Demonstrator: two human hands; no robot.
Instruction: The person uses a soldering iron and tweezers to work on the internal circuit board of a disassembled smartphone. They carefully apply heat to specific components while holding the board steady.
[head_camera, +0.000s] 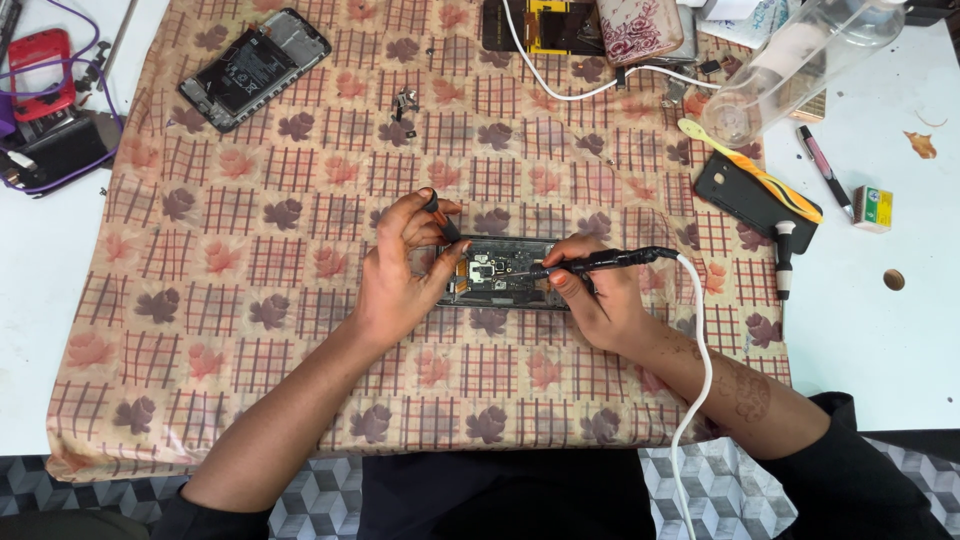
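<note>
your left hand covers the left end of the opened phone, so that end and part of its near edge are hidden; the small parts on its exposed board are too fine to make out. the phone lies flat at the middle of the patterned cloth, long axis running left to right. your left fingers are curled, pinching a thin dark tool while the hand rests on the phone. your right hand is closed around a black powered tool, its tip pointing left onto the board, its white cable trailing down off the frame. bare cloth lies open toward you and to the left; a second opened phone sits well apart, far left
</note>
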